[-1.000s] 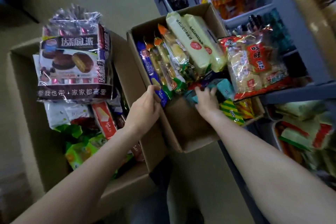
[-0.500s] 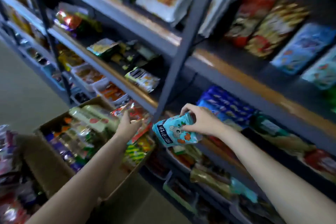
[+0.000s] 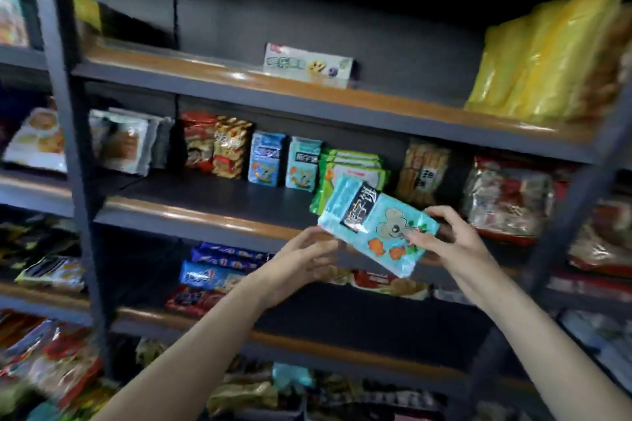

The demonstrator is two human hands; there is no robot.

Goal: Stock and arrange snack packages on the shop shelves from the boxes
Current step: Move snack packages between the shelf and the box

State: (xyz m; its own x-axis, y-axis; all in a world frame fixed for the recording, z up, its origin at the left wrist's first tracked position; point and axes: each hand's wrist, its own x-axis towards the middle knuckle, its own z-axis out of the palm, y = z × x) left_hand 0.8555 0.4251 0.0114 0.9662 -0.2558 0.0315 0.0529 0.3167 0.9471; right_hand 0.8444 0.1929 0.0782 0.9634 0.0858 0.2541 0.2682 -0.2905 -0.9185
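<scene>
Midway through restocking, a person's right hand (image 3: pixel 451 243) pinched a light-blue snack packet (image 3: pixel 372 225) before the middle shelf (image 3: pixel 191 215), the left hand (image 3: pixel 301 260) spread open just beside its edge. Two matching blue packets (image 3: pixel 284 164) already stood there; gaps suggested more stock was needed.

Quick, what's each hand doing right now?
Left hand: open, fingers spread, at the edge of the blue snack packet.
Right hand: pinching that packet's end.
</scene>
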